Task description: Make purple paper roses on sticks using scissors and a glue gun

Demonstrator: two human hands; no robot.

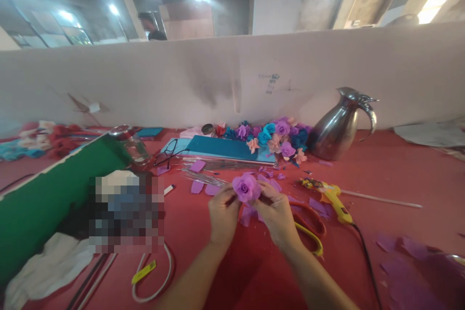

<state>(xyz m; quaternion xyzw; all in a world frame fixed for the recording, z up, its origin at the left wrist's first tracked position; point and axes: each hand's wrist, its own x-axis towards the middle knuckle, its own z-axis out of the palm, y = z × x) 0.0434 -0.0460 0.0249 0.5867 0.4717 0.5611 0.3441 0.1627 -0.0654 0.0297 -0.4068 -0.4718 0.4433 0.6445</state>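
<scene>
A purple paper rose [246,187] with a tightly rolled centre is held up over the red table, facing me. My left hand [224,213] pinches its petals from the left side. From the right, the fingers of my right hand [275,210] grip its outer petals. Just beyond the rose lie loose purple petals [197,166] and clear wrapped sticks [205,174]. Close to my right wrist rest scissors [308,240] with red and yellow handles, partly hidden by my arm. Farther right lies a yellow glue gun [332,198] with a glue stick in its back.
Finished paper flowers [279,138] are heaped at the back beside a steel jug [339,123]. Blue sheets [225,149] carry eyeglasses [170,152]. A glass jar [132,145] stands by a green partition [47,213]. A white cable [169,261] loops at left; purple scraps [410,271] lie right.
</scene>
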